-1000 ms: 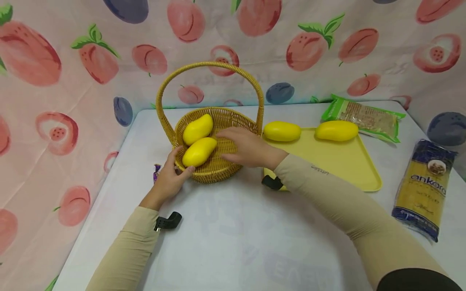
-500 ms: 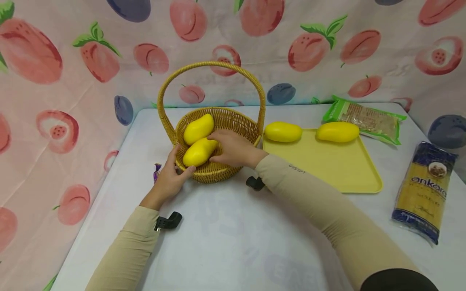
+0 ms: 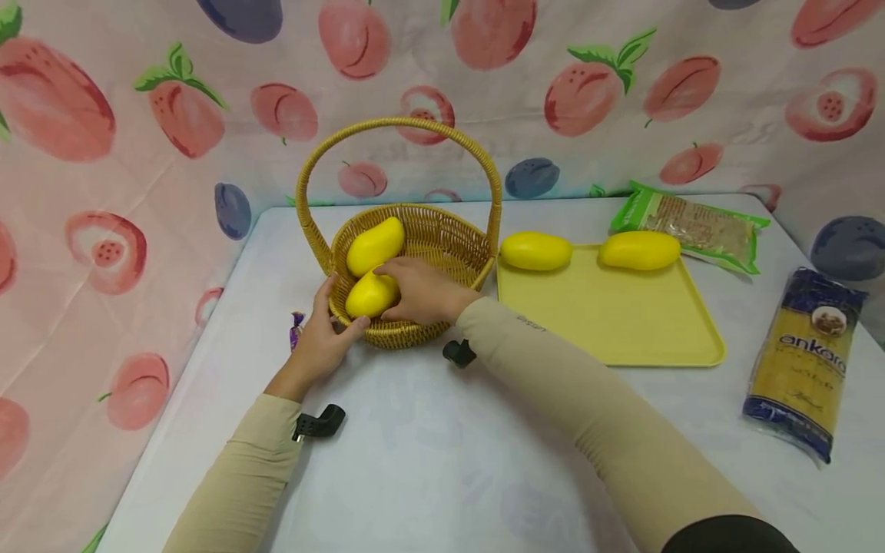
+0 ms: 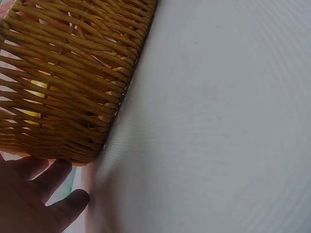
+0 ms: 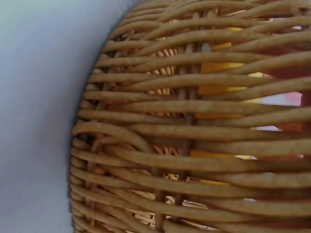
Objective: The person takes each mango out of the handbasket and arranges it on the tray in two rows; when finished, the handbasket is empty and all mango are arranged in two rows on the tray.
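Note:
Inside the woven basket (image 3: 449,238) lie two yellow mangoes. The front mango (image 3: 369,296) is gripped by my right hand (image 3: 429,292), with fingers over its top and the thumb at its near side. Part of that mango is hidden by the hand. Behind it rests the other mango (image 3: 376,244). My left hand (image 3: 321,338) rests against the basket's left front side, fingers spread and fairly straight, thumb by the rim. In the left wrist view, its fingertips (image 4: 60,167) touch the wicker wall. The right wrist view shows mostly wicker (image 5: 194,121), with yellow behind the gaps.
Right of the basket lies a yellow tray (image 3: 622,315), with a mango (image 3: 535,251) and another mango (image 3: 639,250) at its back edge. A green-edged packet (image 3: 698,223) and a blue-and-yellow pasta bag (image 3: 805,365) lie farther right. A purple wrapper (image 3: 296,330) sits left of the basket.
My right hand has moved left within the basket, from beside the front mango to gripping it. The left hand has stayed at the basket's side.

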The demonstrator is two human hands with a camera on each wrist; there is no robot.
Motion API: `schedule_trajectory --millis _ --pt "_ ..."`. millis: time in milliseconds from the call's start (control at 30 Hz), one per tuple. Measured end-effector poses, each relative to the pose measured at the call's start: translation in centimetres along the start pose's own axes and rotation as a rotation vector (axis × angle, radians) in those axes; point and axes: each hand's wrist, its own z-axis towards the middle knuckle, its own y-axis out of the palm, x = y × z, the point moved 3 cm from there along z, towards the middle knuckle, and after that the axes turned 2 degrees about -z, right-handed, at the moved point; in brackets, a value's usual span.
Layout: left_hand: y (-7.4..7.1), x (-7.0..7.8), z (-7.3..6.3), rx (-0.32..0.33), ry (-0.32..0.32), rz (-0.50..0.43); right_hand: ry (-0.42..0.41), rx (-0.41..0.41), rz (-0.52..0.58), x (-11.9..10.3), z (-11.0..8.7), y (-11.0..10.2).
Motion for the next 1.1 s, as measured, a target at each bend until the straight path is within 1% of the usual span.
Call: schedule_trajectory --millis 300,467,700,933,1000,1100 --pt "-0.14 0.30 -0.11 0.010 0.004 0.011 0.052 -0.025 0.008 0.26 0.40 0.18" --pt "-0.03 0.06 -0.14 0.013 -0.003 0.003 0.058 -0.024 0.015 0.25 0.27 0.23" --pt "0.19 -0.12 -0.17 0.017 -0.003 -0.006 0.096 -0.033 0.051 0.33 -0.06 0.38" --pt "0.28 -0.15 -0.18 0.014 0.000 -0.015 0.060 -0.024 0.059 0.28 0.01 0.18" --pt "0.31 -0.18 -0.21 0.014 0.000 -0.016 0.057 -0.030 0.073 0.30 0.00 0.19" --pt "0.42 -0.19 -0.22 0.016 0.003 -0.024 0.056 -0.054 0.065 0.36 0.00 0.33"
